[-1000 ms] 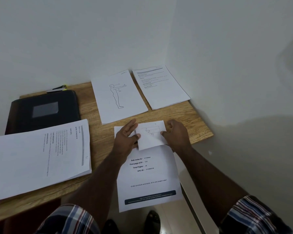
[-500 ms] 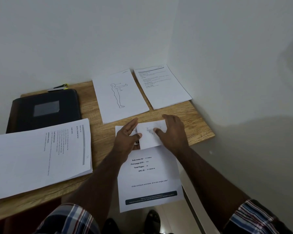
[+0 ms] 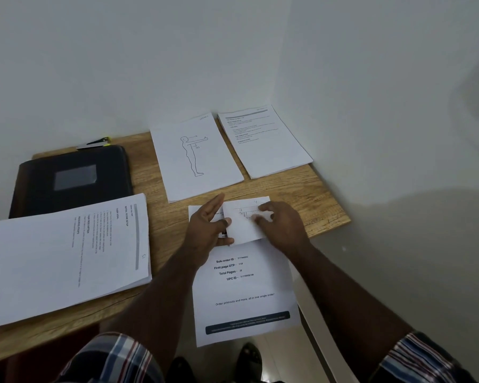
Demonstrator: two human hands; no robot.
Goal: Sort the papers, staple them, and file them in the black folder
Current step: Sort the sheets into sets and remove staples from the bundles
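Your folded sheet [image 3: 245, 221] sits at the desk's near-right edge, atop the order slip [image 3: 246, 288], w/ a handwritten "4" near its top. Your left hand [image 3: 209, 230] holds its left edge: thumb pressed on the sheet, fingers [image 3: 215, 201] straight and pointing away from you. Your right hand [image 3: 281, 226] rests on its right side, fingers curled, tips on the paper; can't tell if it pinches the edge. The slip hangs off the desk [image 3: 302, 194] toward you and reads "Sub-order ID", "First page OTP", "Total Pages", "UPC ID", "Order printouts and more, all in one single order!".

Vs. half a sec ago: right fingers have drawn back toward the sheet's right edge, uncovering more of the print; left hand barely moved.

Further out: figure-drawing sheet [image 3: 194, 156] and a text page stack [image 3: 264, 140] at the back by the wall, just beside each other. Left: thick stack [image 3: 67, 258] reading "INITIAL SCENE SETUP", "TASK GOAL", overlapping the black folder [image 3: 72, 179]. Stapler [image 3: 94, 142] behind the folder, against the wall.
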